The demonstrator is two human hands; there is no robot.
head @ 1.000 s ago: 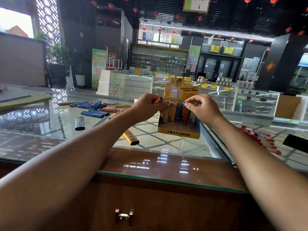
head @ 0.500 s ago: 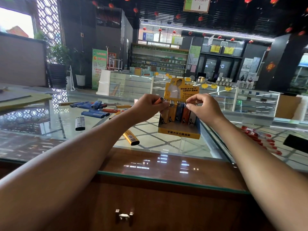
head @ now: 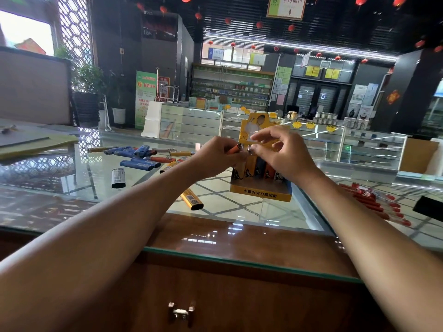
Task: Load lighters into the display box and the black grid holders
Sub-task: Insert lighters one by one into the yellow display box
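A yellow display box [head: 260, 192] stands on the glass counter with several lighters upright in its front row. My left hand [head: 217, 156] grips an orange lighter [head: 235, 149] beside the box's left top corner. My right hand [head: 280, 153] hovers over the row, thumb and forefinger pinching the metal top of a lighter [head: 250, 147] in the box. Loose blue, orange and yellow lighters [head: 140, 162] lie on the glass to the left. A yellow lighter [head: 191, 199] lies near the front edge. No black grid holder can be told apart.
A dark lighter [head: 118, 177] lies on the glass at left. Red lighters [head: 374, 200] show at the right, whether on or under the glass I cannot tell, beside a black object [head: 429, 208]. A wooden counter strip [head: 215, 236] with a glass edge runs across the front.
My right hand has shifted left along the row of lighters and spread its fingers, now pinching a lighter top nearer my left hand. My left hand holds the orange lighter as before.
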